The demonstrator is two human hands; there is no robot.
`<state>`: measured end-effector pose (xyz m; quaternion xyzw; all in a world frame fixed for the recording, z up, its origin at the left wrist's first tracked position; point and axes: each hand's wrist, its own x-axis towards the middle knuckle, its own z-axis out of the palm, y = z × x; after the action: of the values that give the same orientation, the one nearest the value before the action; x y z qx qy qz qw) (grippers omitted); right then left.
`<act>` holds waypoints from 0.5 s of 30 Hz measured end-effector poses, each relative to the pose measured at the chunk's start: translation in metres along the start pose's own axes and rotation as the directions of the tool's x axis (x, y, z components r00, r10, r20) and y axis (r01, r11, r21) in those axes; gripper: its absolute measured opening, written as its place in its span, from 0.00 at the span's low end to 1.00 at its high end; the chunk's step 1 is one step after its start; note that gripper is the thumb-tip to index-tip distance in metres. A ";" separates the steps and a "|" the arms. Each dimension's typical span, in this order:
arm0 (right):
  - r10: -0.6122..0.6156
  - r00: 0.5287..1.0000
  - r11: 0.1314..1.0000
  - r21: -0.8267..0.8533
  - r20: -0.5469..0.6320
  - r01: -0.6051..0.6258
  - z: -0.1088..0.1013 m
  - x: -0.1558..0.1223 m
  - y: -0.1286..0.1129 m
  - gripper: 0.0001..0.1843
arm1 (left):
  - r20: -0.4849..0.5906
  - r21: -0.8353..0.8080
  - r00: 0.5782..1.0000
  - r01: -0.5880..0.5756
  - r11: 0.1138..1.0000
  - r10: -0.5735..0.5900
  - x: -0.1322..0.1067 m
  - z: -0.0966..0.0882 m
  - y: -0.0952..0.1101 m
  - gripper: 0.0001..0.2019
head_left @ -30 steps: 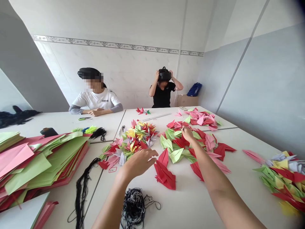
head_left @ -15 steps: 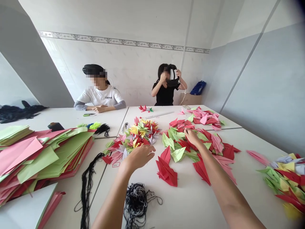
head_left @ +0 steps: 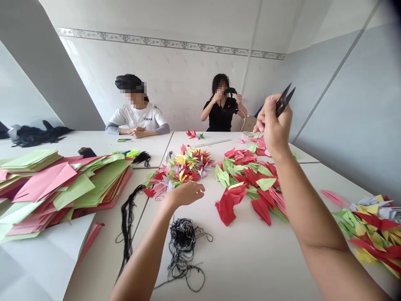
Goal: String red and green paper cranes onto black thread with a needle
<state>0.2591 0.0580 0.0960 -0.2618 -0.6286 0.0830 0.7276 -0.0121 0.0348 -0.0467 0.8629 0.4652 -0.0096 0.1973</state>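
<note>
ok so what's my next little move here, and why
Probably pull one strand from the black thread tangle with your left hand. That hand is open just above the tangle, and your right hand has the black thread snips raised, so a strand would be ready to cut.

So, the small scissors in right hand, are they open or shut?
Open: the black snips in the right hand spread their two tips apart.
</note>
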 end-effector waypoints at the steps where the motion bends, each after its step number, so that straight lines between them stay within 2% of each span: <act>1: -0.050 0.999 0.999 0.015 -0.018 0.050 0.005 0.005 -0.010 0.23 | 0.017 0.004 1.000 0.009 1.000 -0.009 -0.005 0.004 -0.002 0.18; 3: -0.128 0.991 0.991 0.029 -0.036 0.130 0.013 0.015 -0.028 0.21 | 0.044 0.015 0.998 0.035 0.999 -0.036 -0.020 0.017 -0.006 0.19; 7: -0.239 0.969 0.967 0.078 -0.057 0.243 0.019 0.032 -0.059 0.17 | 0.073 0.045 0.995 0.069 0.997 -0.072 -0.056 0.058 -0.013 0.31; 10: -0.236 0.968 0.968 0.071 -0.084 0.242 0.014 0.039 -0.078 0.16 | 0.047 0.049 0.997 0.060 0.997 -0.063 -0.076 0.079 -0.019 0.23; 12: -0.152 0.986 0.987 0.042 -0.069 0.155 0.007 0.040 -0.088 0.15 | -0.016 0.037 0.998 0.055 0.998 -0.055 -0.084 0.080 -0.026 0.21; 15: 0.015 1.000 0.999 0.037 -0.004 -0.015 -0.005 0.035 -0.099 0.19 | -0.179 0.020 0.981 0.083 0.996 -0.078 -0.092 0.061 -0.040 0.22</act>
<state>0.2506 -0.0118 0.1742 -0.2532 -0.6234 0.0997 0.7331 -0.0866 -0.0407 -0.0982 0.8434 0.5153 0.0533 0.1424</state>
